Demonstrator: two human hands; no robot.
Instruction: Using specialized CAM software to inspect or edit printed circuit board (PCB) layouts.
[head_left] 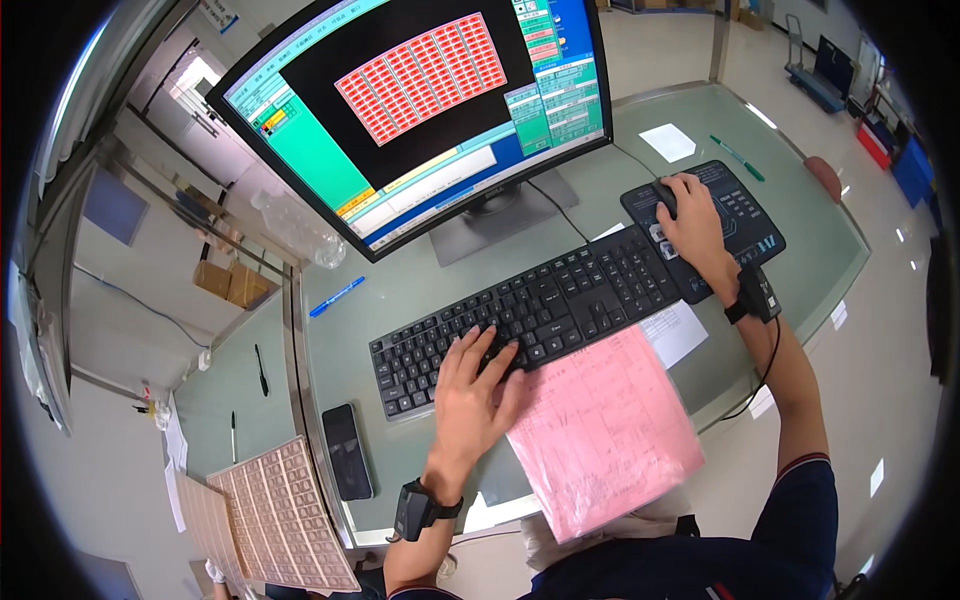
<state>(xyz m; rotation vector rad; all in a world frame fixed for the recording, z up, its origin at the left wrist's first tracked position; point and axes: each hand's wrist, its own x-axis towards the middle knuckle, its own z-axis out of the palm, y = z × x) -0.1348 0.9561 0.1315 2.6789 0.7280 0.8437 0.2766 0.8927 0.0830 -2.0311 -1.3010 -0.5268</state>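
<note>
My left hand rests with its fingers spread on the black keyboard, palm near its front edge. Farther right, my right hand is wrapped over a dark mouse, which is mostly hidden under the fingers. The mouse sits on a black printed mouse pad. Pink paper in a clear sleeve lies in front of the keyboard, overlapping the desk's near edge. Behind the keyboard a monitor displays a red panel layout of repeated small units on black.
A phone lies left of my left forearm; a blue pen and a clear bottle are beyond it. At lower left, another person's gloved hand is beside brown gridded panels. A green pen lies behind the pad.
</note>
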